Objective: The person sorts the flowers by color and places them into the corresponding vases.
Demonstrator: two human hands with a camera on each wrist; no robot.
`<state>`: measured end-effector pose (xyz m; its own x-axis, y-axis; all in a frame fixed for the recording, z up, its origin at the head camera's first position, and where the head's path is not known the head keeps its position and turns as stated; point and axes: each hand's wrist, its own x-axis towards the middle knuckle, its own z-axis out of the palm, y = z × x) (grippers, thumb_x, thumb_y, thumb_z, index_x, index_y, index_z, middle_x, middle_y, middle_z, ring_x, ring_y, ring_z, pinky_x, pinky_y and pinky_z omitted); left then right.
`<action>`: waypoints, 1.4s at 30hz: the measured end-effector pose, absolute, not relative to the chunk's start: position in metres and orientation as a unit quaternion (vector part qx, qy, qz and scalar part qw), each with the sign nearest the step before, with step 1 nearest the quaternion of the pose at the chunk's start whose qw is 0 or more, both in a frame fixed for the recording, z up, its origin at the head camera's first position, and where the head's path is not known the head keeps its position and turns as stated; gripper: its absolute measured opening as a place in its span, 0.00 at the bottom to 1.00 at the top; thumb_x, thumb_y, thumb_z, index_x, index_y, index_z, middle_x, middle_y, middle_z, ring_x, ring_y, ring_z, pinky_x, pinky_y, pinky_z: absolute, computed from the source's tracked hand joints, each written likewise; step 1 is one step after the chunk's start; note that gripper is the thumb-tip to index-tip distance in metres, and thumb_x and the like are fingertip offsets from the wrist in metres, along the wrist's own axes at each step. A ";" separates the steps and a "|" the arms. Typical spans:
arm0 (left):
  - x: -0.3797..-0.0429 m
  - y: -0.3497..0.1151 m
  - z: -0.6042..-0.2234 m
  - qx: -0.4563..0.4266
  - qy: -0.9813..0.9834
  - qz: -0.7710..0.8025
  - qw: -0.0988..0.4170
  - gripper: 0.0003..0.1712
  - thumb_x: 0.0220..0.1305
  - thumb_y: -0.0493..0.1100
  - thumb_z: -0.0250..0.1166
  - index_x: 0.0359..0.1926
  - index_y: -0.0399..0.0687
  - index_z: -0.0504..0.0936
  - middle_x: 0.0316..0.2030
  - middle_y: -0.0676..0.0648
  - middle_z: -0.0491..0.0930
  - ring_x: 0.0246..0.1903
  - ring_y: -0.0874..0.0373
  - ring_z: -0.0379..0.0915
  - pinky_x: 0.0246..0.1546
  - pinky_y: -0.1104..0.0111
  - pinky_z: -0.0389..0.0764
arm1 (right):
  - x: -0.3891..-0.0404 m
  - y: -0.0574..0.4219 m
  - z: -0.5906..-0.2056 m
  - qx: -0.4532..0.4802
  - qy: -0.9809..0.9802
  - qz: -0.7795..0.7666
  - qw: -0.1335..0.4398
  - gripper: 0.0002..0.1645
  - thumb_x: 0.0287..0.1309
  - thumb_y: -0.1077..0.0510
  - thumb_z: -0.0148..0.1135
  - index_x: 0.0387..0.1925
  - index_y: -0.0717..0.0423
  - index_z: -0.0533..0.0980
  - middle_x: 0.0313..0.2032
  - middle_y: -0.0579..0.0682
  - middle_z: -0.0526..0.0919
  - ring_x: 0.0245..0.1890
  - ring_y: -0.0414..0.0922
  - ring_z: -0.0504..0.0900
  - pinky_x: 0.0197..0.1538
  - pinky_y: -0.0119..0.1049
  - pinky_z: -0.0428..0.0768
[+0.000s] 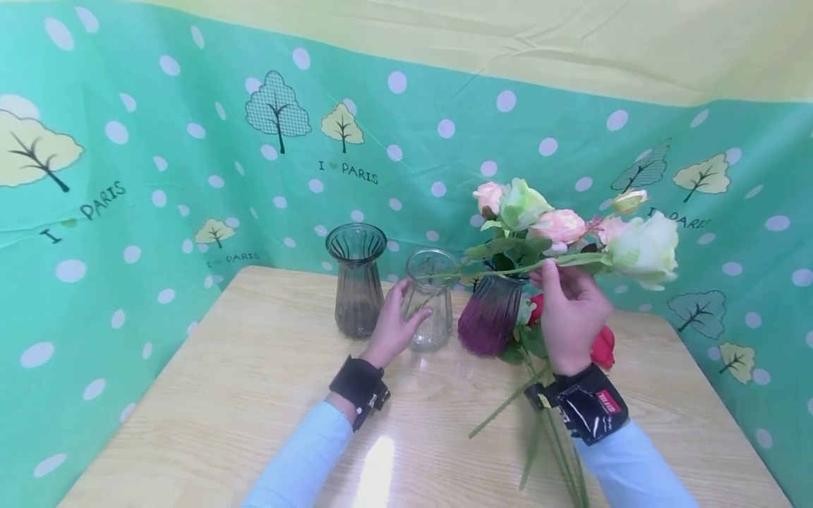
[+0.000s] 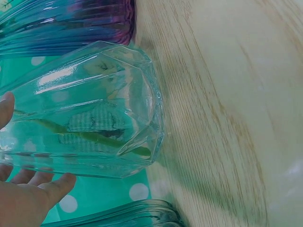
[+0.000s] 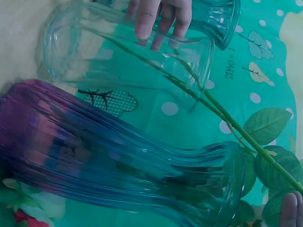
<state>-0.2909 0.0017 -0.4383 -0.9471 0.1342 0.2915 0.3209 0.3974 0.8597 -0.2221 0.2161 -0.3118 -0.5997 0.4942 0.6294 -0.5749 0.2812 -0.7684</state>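
My left hand [image 1: 392, 326] holds the clear glass vase [image 1: 433, 333] round its side, thumb on one side and fingers on the other in the left wrist view. Between thumb and fingers, my right hand [image 1: 571, 321] pinches the green stem of a pale white-green rose [image 1: 644, 250], close below its bloom. The rose lies nearly level, its stem [image 3: 218, 109] slanting through the vase's mouth. Through the glass, the lower stem [image 2: 94, 137] reaches down near the vase's base. Leaves [image 3: 267, 126] grow on the stem outside the rim.
Right of the clear vase stands a purple-blue vase [image 1: 488, 321] with pink and pale green roses [image 1: 524, 204] in it. A grey ribbed vase [image 1: 358, 296] stands on the left. Red roses [image 1: 602, 347] with long stems [image 1: 508, 406] lie on the wooden table [image 1: 254, 395] by my right forearm.
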 end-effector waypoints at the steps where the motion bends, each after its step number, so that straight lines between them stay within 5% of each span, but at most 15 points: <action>1: -0.291 0.001 -0.438 -0.135 -0.831 -0.533 0.087 0.44 0.58 0.49 0.65 0.69 0.43 0.53 0.68 0.39 0.59 0.66 0.45 0.59 0.67 0.52 0.62 | -0.224 0.215 -0.310 0.033 -0.672 0.590 0.447 0.15 0.57 0.60 0.62 0.37 0.72 0.80 0.25 0.35 0.83 0.25 0.33 0.83 0.34 0.23 0.82; 14: -0.290 0.000 -0.434 -0.138 -0.825 -0.539 0.093 0.43 0.58 0.48 0.65 0.69 0.44 0.54 0.67 0.39 0.60 0.65 0.45 0.59 0.67 0.51 0.63 | -0.236 0.199 -0.303 0.052 -0.708 0.573 0.409 0.14 0.57 0.59 0.63 0.36 0.71 0.80 0.24 0.37 0.82 0.24 0.32 0.82 0.33 0.24 0.83; 22: -0.291 0.000 -0.439 -0.140 -0.821 -0.544 0.101 0.44 0.58 0.49 0.65 0.69 0.43 0.54 0.67 0.39 0.59 0.65 0.45 0.59 0.67 0.52 0.62 | -0.248 0.191 -0.304 0.039 -0.759 0.545 0.355 0.15 0.59 0.57 0.61 0.37 0.68 0.80 0.30 0.64 0.84 0.24 0.28 0.80 0.33 0.21 0.81; 27: -0.290 -0.001 -0.441 -0.137 -0.821 -0.547 0.095 0.43 0.58 0.48 0.65 0.69 0.44 0.54 0.67 0.39 0.60 0.65 0.45 0.59 0.67 0.51 0.62 | -0.257 0.185 -0.303 0.035 -0.801 0.500 0.327 0.13 0.60 0.57 0.60 0.37 0.65 0.81 0.30 0.62 0.85 0.24 0.27 0.79 0.31 0.18 0.78; 31: -0.290 -0.001 -0.441 -0.137 -0.821 -0.547 0.090 0.43 0.59 0.48 0.65 0.70 0.45 0.53 0.67 0.40 0.60 0.65 0.46 0.59 0.67 0.50 0.62 | -0.264 0.180 -0.301 0.031 -0.834 0.453 0.314 0.12 0.60 0.56 0.60 0.36 0.62 0.82 0.29 0.58 0.86 0.27 0.35 0.80 0.31 0.18 0.73; 42: -0.291 0.000 -0.438 -0.135 -0.821 -0.549 0.078 0.43 0.59 0.48 0.65 0.70 0.45 0.53 0.68 0.40 0.58 0.66 0.45 0.57 0.67 0.50 0.61 | -0.284 0.170 -0.294 0.021 -0.866 0.418 0.274 0.15 0.60 0.55 0.59 0.39 0.64 0.81 0.36 0.60 0.86 0.38 0.52 0.84 0.42 0.43 0.81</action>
